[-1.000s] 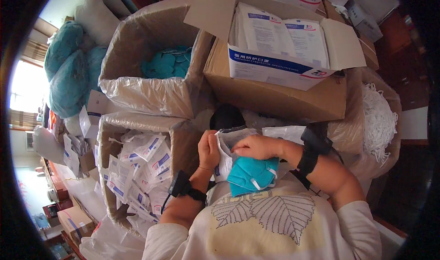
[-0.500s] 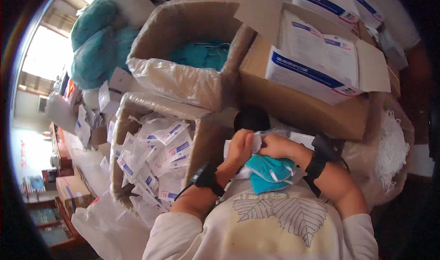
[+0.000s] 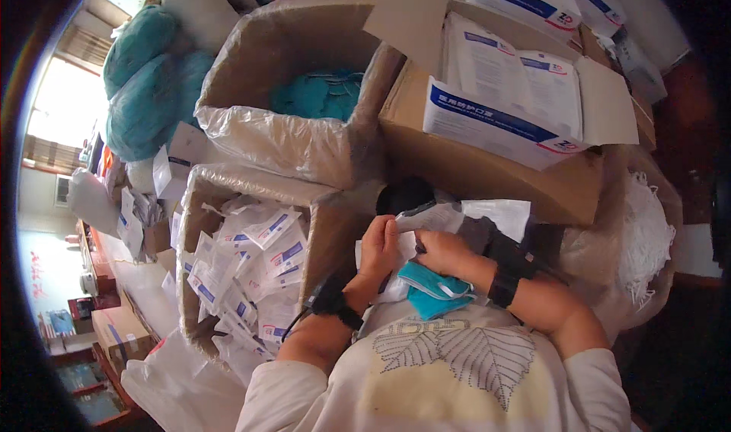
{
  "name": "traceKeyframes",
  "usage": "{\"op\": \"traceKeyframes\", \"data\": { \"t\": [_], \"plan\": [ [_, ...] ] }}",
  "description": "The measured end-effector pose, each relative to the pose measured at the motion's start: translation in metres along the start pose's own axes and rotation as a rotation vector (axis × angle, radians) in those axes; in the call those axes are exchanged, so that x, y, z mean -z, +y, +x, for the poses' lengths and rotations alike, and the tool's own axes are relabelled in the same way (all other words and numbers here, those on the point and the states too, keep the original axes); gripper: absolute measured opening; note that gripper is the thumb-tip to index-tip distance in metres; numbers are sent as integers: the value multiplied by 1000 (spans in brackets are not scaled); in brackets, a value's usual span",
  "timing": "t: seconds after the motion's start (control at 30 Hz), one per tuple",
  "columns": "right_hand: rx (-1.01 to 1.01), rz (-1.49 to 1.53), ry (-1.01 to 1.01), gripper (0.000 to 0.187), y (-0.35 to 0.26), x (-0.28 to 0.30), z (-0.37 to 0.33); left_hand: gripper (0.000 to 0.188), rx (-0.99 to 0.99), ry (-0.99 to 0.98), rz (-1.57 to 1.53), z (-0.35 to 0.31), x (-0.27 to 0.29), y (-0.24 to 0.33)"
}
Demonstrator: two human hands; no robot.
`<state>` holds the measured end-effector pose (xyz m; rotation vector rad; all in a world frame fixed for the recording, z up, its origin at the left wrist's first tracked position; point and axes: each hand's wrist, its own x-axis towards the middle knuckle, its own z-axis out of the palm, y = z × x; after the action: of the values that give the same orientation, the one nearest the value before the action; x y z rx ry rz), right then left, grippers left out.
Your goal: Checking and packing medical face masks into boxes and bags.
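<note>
My left hand pinches the edge of a white packet that spreads out past its fingertips. Close on its right, my right hand is closed with its fingers curled at the packet's near side; what its fingertips grip is hidden. Folded teal face masks with white edges lie in my lap, just under my right hand. Some white material shows beside them. Another white packet lies flat beyond my right wrist.
A plastic-lined carton on the left holds many white packets. Behind it, a bigger lined carton contains teal masks. An open carton of packaged goods stands ahead right. White ear-loop-like cords fill a bag at right.
The white packet has come up and spread out between my hands, which are slightly farther apart. More of the white packet beyond my right wrist shows. The whole view has shifted a little.
</note>
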<state>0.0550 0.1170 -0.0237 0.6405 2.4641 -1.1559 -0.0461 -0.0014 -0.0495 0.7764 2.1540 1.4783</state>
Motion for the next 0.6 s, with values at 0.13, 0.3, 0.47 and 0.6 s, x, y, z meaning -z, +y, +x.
{"op": "traceKeyframes", "data": {
  "t": [0.13, 0.3, 0.47, 0.6],
  "plan": [
    [-5, 41, -65, 32, 6, -5, 3, 20, 37, -33, 41, -2, -1, 5],
    [3, 151, -147, 31, 8, -2, 8, 21, -78, -65, 56, -1, -4, -4],
    [123, 172, 88, 27, -8, 22, -10, 19, -130, -175, 290, 8, 8, -5],
    [153, 233, 90, 23, -33, 71, -44, 24, -243, -211, 346, 18, 28, 33]
  ]
}}
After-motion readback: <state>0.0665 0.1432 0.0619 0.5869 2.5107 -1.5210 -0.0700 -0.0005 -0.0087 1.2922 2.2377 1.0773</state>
